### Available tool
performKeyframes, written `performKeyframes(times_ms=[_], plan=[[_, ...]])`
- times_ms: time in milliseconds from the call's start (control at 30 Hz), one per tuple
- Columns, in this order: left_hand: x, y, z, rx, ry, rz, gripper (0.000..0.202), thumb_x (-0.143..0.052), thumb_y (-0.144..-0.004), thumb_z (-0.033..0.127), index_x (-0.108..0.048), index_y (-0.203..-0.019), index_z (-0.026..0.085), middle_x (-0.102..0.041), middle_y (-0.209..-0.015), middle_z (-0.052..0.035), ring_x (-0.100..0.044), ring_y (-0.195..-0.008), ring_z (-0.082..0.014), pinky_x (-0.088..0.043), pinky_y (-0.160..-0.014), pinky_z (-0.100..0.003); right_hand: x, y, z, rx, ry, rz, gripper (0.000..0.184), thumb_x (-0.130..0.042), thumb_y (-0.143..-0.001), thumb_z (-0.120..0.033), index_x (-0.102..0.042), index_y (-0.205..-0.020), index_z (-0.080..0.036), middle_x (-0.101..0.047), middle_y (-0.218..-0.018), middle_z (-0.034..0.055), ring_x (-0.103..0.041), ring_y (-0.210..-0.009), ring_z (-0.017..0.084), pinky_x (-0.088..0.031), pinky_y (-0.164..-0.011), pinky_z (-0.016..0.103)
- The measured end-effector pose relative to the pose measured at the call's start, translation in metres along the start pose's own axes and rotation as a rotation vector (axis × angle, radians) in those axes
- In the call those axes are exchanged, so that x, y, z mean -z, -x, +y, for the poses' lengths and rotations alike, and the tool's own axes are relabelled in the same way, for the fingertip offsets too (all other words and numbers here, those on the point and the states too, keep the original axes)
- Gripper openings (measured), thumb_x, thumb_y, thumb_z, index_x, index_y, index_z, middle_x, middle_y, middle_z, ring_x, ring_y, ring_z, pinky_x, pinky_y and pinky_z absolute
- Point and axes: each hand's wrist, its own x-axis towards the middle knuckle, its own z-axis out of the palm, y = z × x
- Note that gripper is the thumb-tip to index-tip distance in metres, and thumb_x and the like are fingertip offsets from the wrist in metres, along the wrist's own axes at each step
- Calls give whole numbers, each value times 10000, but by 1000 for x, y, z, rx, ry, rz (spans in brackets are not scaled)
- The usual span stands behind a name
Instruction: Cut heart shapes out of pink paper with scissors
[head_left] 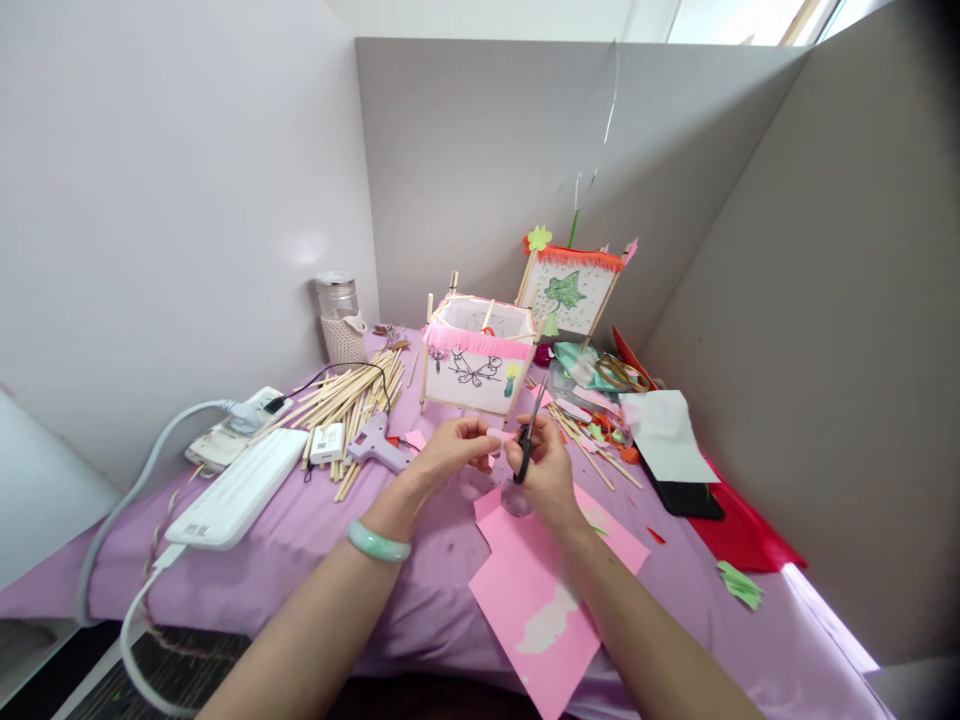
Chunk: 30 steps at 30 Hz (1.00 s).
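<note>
- With the pink slip [501,436] taken as the clock's centre and 12 o'clock pointing away from the body, the glue gun [377,446] is seen at 9 o'clock, one end just beside the left wrist. Whether it is hot cannot be told, so it is best treated as hot and not brushed.
- At 9 o'clock, much nearer, the left hand [459,448] is curled in, with the slip pinched between thumb and fingers. A light pinch near the edge should be enough; a crease would probably show in so small a piece.
- Toward 12 o'clock, the pink-fringed lantern [477,385] is set upright, well placed as a colour and size reference. Its paper wall should not be bumped by the blades.
- The slip itself is held between both hands, above the cloth, and is best kept flat and taut.
- Toward 2 o'clock, the scissors [526,440] are gripped by the right hand [550,462], blades pointed up and away. Any gap between the blades cannot be made out. For a clean edge, the paper is better turned into them than chased.
- At 5 o'clock, the pink sheet [540,560] is spread partly under the right forearm, where wrinkling should be avoided.
</note>
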Motion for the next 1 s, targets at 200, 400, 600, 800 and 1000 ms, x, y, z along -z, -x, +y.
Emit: performKeyframes(times_ms=[200, 400, 600, 800, 1000], plan=[[10, -2, 3, -26, 110, 55, 231, -738, -639, 284, -570, -692, 134, -571, -637, 16, -548, -513, -83, -507, -592, -266, 2, -1, -4, -39, -15, -80, 371, -675, -710, -356, -506, -1008, -215, -500, -696, -49, -480, -609, 110, -380, -551, 234], [19, -2, 9, -32, 302, 110, 251, -754, -593, 235, -527, -638, 138, -564, -602, 20, -556, -504, -84, -490, -564, -240, 8, 4, -8, -139, 64, -347, 326, -632, -758, -365, -554, -1026, -197, -501, -662, -50, -453, -579, 104, -355, -531, 232], [21, -3, 10, -26, 305, 107, 230, -745, -594, 225, -537, -627, 134, -587, -595, 3, -572, -524, -92, -492, -558, -226, 9, 7, -13, -184, 150, -482, 338, -616, -771, -320, -605, -1081, -187, -514, -657, -44, -433, -507, 87, -334, -479, 226], [19, -2, 11, -40, 240, 108, 195, -723, -618, 236, -566, -641, 124, -605, -629, -19, -586, -553, -109, -516, -591, -262, 10, 6, -11, -182, 143, -530, 379, -640, -767, -327, -627, -1113, -172, -484, -621, -55, -429, -508, 84, -341, -488, 221], [20, 0, 9, -39, 220, 84, 163, -710, -641, 220, -582, -679, 126, -597, -657, -6, -627, -582, -128, -505, -597, -253, 8, 7, -17, -226, 117, -524, 412, -657, -744, -346, -636, -1111, -159, -454, -599, -62, -398, -493, 75, -328, -485, 219]])
